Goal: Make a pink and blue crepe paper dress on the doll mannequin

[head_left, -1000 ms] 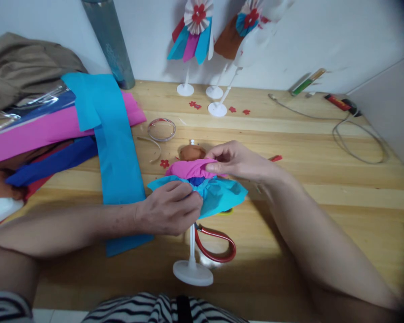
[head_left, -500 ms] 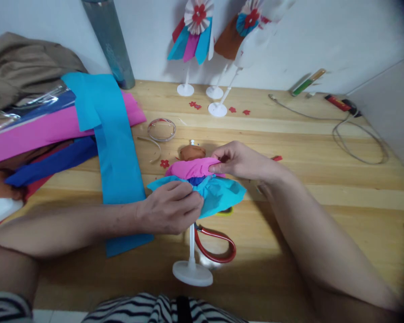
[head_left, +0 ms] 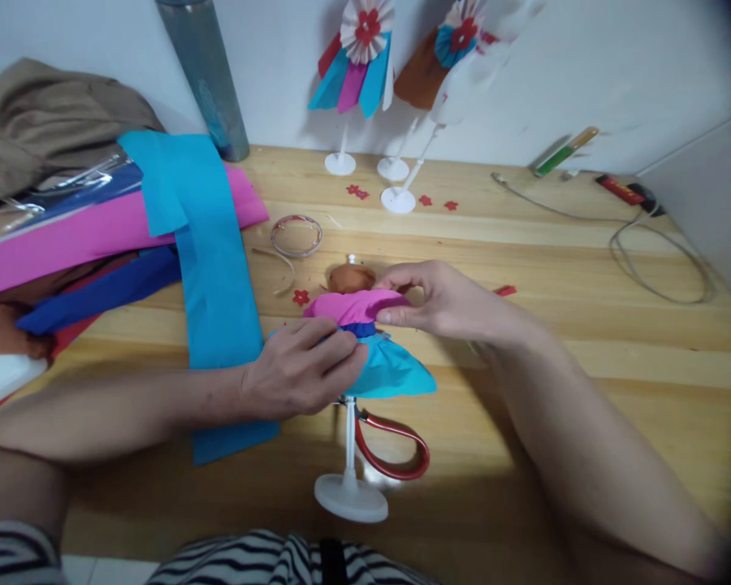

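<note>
A small figure dressed in crepe paper stands in front of me on a white stand. It has a brown bundle at the top, a pink paper layer, a dark blue band and a flared turquoise paper skirt. My left hand is closed at the left of the skirt, its fingertips pinching the turquoise paper just below the blue band. Thumb and fingers of my right hand pinch the right edge of the pink layer. The skirt's left part is mostly hidden behind my left hand.
Red-handled pliers or scissors lie behind the stand. A turquoise strip and folded pink paper lie left. Decorated stands, a tumbler, a bracelet-like ring and a cable are farther back.
The turquoise skirt has come down below the blue band, so more of the band shows. My right hand has opened slightly around the pink edge; the view has shifted a little.
</note>
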`<action>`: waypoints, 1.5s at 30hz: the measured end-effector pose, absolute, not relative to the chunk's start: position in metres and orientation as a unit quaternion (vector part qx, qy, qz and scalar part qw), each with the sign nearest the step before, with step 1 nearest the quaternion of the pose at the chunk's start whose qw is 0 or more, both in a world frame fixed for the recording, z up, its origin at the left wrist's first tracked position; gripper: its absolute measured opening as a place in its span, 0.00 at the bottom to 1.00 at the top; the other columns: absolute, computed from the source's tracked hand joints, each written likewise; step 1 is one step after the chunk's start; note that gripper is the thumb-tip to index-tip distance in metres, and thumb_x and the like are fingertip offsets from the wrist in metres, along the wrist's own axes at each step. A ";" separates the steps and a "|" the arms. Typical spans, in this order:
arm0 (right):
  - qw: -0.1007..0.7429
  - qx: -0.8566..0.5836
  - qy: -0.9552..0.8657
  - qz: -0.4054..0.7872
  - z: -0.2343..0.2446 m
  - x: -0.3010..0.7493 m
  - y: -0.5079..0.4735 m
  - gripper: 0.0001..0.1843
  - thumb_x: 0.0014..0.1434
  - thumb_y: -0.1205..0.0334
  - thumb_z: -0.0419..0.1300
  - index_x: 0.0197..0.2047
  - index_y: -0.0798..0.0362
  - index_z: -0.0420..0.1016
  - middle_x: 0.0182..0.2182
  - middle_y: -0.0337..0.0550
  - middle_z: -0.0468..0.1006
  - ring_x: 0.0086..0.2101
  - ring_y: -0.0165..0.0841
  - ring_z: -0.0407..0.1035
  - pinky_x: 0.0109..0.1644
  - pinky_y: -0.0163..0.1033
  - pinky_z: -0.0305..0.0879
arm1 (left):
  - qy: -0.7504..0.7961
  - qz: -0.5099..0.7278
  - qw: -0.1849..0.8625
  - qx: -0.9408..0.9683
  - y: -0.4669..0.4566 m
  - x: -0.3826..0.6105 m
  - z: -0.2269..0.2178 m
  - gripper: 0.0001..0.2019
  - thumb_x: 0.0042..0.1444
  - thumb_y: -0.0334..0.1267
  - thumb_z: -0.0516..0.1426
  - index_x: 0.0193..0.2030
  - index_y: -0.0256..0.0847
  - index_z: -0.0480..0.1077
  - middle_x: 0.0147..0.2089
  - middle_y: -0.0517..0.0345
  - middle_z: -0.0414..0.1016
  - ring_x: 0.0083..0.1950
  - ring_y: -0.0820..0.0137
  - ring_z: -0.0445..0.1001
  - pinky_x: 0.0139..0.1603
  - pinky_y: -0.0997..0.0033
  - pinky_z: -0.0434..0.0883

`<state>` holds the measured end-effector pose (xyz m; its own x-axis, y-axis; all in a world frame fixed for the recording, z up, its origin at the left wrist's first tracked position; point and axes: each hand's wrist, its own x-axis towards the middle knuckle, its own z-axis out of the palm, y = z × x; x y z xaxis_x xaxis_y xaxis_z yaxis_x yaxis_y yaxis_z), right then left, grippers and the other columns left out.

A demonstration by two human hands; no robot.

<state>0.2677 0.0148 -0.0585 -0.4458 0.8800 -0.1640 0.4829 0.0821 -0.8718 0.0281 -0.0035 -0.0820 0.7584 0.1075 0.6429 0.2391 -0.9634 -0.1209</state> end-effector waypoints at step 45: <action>0.248 -0.411 -0.637 0.603 -0.059 0.254 0.010 0.07 0.56 0.59 0.64 0.35 0.54 0.77 0.28 0.38 0.75 0.28 0.29 0.66 0.33 0.36 0.64 | -0.138 -0.374 0.035 -0.917 0.006 0.027 -0.092 0.07 0.66 0.32 0.51 0.42 0.36 0.70 0.34 0.51 0.76 0.35 0.66 0.71 0.36 0.67 0.71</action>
<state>0.2538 0.0104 -0.0591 -0.5395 0.8224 -0.1806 0.2247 -0.0661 -0.9722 0.0275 0.0064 -0.0920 0.6829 0.2270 0.6944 0.2793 -0.9594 0.0389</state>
